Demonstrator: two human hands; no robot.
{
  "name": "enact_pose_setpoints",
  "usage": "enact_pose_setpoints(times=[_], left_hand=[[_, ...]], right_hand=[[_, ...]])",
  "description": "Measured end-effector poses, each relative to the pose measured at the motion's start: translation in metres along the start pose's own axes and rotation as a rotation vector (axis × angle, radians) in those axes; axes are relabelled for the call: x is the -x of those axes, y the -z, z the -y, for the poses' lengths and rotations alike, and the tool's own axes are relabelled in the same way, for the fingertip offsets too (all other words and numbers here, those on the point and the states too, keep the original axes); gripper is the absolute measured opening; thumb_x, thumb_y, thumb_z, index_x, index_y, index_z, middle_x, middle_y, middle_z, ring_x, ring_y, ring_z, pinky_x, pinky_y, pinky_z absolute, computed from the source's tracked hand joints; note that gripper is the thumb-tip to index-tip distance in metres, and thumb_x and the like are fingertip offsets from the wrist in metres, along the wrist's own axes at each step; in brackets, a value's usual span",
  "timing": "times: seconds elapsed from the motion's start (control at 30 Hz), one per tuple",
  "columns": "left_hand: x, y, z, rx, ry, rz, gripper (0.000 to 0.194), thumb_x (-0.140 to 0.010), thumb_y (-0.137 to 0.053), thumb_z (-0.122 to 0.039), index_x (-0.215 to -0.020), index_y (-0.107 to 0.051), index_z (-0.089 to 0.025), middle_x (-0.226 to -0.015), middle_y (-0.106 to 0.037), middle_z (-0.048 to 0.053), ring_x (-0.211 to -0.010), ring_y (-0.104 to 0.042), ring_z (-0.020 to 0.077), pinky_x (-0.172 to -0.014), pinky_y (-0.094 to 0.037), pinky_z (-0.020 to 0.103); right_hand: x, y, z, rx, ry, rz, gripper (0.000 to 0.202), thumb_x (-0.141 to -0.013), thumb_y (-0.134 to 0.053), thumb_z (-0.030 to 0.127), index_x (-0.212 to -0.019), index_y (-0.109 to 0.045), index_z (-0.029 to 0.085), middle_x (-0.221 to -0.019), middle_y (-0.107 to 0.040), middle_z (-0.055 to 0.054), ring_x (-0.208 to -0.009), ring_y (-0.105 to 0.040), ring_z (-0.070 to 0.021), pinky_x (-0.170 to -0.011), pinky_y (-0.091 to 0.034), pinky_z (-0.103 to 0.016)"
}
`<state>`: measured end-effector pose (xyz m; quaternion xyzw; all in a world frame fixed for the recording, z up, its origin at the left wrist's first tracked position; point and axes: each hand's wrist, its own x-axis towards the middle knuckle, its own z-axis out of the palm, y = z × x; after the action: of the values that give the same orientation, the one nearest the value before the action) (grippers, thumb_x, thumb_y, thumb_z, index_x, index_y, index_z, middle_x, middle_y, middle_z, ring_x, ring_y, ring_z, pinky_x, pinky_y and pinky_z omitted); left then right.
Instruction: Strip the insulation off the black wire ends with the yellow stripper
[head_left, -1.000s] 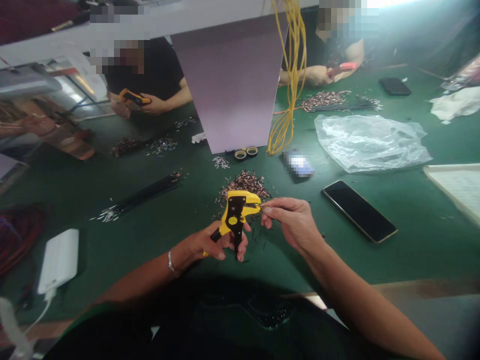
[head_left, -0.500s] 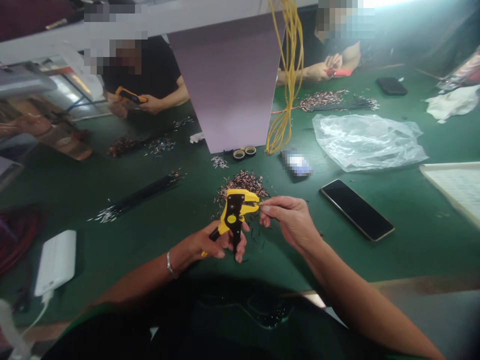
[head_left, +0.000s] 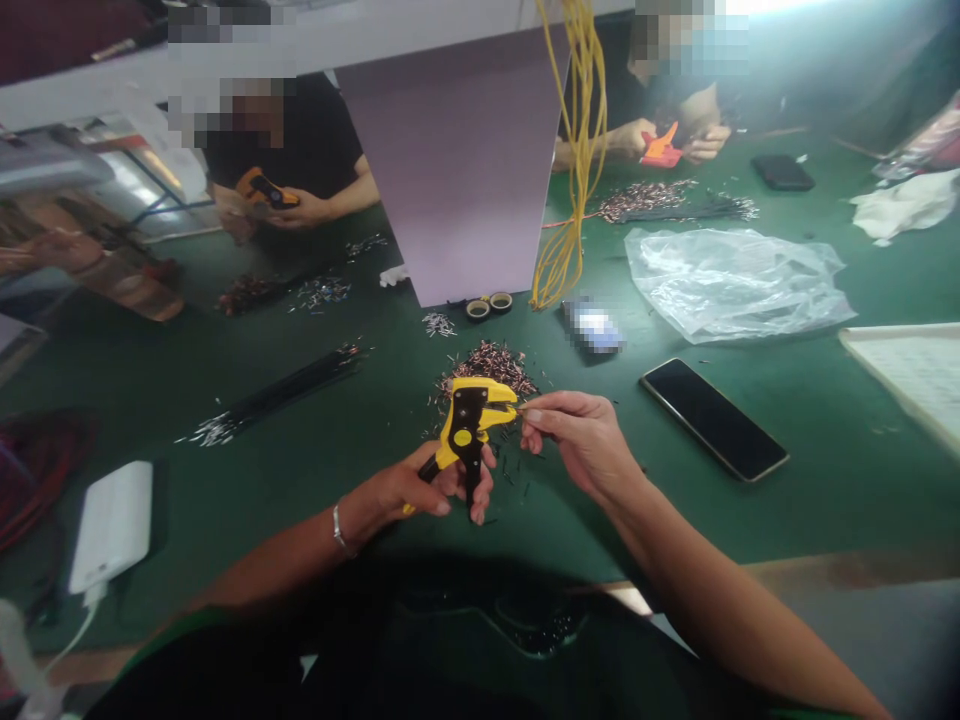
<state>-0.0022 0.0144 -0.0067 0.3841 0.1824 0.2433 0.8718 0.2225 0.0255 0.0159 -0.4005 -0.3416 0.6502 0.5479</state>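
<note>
Head view, yellow tool [head_left: 466, 412] over green tabletop [head_left: 337, 430], mauve panel [head_left: 457, 170] behind

- A black phone [head_left: 714, 419] lies on the green table [head_left: 300, 520].
- A white box [head_left: 112, 525] has a white cord [head_left: 80, 630] stuck in it.
- A crinkly see-through bag [head_left: 739, 285].
- Yellow cords [head_left: 585, 120] hang beside a tall pinkish board [head_left: 457, 170].
- Two little rings [head_left: 478, 317] by its foot.

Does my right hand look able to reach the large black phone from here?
Likely yes: nothing stands between your right hand and the large black phone, though that hand seems to pinch a thin piece at the yellow tool.
</note>
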Motion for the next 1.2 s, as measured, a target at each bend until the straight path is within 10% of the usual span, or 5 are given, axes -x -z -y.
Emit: enact_pose_setpoints(times=[1.2], left_hand=[[-0.0003, -0.007, 0.0029, -0.114, -0.09, -0.108, 0.029, -0.073, -0.077, -0.02, -0.096, -0.061, -0.011, -0.075, -0.062, 0.003, -0.06, -0.06, 0.0148, -0.059, -0.054, 0.033]], right_hand=[[-0.0061, 0.0053, -0.0042, 0.011, 0.004, 0.004, 0.003, -0.064, -0.079, 0.018, -0.067, -0.079, 0.018, -0.053, -0.068, 0.0, -0.043, -0.056, -0.0106, -0.05, -0.048, -0.028]])
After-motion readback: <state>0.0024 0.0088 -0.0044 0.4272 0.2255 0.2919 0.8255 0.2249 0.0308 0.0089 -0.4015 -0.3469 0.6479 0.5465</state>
